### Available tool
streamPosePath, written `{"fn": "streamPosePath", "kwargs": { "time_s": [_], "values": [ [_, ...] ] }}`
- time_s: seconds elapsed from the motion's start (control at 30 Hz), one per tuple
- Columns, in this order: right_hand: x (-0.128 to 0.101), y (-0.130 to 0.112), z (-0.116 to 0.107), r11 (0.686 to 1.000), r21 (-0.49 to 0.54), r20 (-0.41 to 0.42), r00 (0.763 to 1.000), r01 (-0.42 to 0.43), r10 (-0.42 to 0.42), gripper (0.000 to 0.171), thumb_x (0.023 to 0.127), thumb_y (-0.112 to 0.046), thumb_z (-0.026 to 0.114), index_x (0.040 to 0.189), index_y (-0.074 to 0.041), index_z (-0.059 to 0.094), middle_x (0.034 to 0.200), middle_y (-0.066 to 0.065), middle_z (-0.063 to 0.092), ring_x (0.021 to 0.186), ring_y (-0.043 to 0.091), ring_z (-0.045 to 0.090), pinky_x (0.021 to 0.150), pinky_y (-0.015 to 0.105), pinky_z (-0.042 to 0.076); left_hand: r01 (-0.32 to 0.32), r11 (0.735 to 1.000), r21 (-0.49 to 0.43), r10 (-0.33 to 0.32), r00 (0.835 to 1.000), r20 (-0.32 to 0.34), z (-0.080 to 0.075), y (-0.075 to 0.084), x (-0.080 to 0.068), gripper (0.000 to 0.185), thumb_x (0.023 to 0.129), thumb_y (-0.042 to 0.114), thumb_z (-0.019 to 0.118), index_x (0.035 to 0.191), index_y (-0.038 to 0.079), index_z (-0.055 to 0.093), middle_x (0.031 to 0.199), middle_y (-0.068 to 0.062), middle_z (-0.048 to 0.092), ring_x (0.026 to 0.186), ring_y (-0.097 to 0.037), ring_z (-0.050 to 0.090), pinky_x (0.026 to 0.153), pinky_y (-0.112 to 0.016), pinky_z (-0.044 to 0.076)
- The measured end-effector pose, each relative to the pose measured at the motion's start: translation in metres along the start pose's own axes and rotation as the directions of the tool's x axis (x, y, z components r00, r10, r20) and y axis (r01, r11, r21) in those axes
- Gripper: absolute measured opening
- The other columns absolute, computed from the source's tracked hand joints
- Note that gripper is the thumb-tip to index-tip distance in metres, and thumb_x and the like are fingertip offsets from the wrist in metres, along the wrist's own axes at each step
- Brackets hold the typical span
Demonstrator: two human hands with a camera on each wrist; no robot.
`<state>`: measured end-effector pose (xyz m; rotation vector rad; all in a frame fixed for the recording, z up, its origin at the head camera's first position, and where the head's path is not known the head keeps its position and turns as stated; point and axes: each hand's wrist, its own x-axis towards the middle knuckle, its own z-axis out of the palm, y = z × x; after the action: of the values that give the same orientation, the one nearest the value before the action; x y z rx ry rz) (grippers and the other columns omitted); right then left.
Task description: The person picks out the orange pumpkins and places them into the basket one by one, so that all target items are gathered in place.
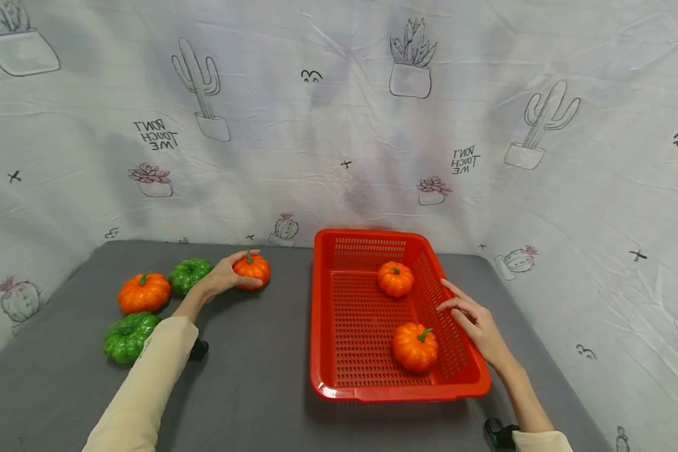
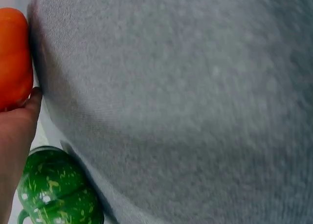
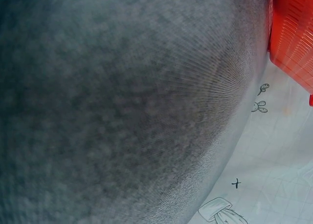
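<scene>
My left hand (image 1: 226, 277) grips a small orange pumpkin (image 1: 252, 271) with a green stem, thumb on the near side and fingers over the far side. In the left wrist view the same orange pumpkin (image 2: 13, 57) shows at the left edge, a fingertip against its side. A red plastic basket (image 1: 316, 314) stands to the right, with two orange pumpkins inside, one toward the back (image 1: 395, 279) and one toward the front (image 1: 414, 348). My right hand (image 1: 477, 323) rests at the basket's right rim, fingers loosely extended over it. The right wrist view shows only the basket's side (image 3: 296, 33), not the hand.
Left of my left hand lie a green pumpkin (image 1: 189, 276), a larger orange pumpkin (image 1: 144, 293) and another green pumpkin (image 1: 125, 339), partly behind my sleeve. Grey cloth (image 1: 254, 376) covers the table. A white printed curtain (image 1: 294, 150) hangs behind and at the sides.
</scene>
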<state>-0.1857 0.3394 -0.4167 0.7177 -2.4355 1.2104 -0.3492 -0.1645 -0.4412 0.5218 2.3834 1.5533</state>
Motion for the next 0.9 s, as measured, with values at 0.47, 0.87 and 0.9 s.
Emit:
{"fn": "streamPosePath", "kwargs": {
  "time_s": [0.47,0.87,0.9],
  "values": [
    [0.000,0.000,0.002,1.000,0.006,-0.008,1.000,-0.017,0.017,0.020,0.090,0.002,0.045,0.097,-0.002,0.064,0.139,0.014,0.036,0.128,0.027,0.030,0.096,0.012,0.025,-0.162,0.978,0.133,0.174,0.981,-0.088,0.018,-0.011,0.009,0.052,0.079,0.017,0.070,0.126,0.007,0.051,0.133,-0.017,0.034,0.106,-0.034,0.043,0.082,-0.043,0.042],
    [0.002,-0.003,0.001,1.000,0.017,0.001,1.000,-0.014,0.014,0.023,0.087,0.010,0.044,0.096,0.001,0.063,0.138,0.020,0.035,0.126,0.037,0.029,0.095,0.012,0.026,-0.175,0.982,0.071,0.185,0.965,-0.185,0.011,0.012,0.007,0.047,0.078,0.019,0.070,0.122,0.013,0.054,0.131,-0.015,0.037,0.107,-0.035,0.045,0.081,-0.046,0.043],
    [0.002,-0.003,0.000,1.000,0.016,0.001,1.000,-0.014,0.014,0.023,0.087,0.011,0.044,0.096,0.001,0.063,0.137,0.021,0.035,0.126,0.038,0.029,0.095,0.011,0.025,-0.176,0.982,0.062,0.185,0.965,-0.187,0.011,0.014,0.007,0.047,0.078,0.018,0.070,0.122,0.013,0.054,0.130,-0.014,0.038,0.106,-0.035,0.045,0.081,-0.045,0.043]
  ]
}}
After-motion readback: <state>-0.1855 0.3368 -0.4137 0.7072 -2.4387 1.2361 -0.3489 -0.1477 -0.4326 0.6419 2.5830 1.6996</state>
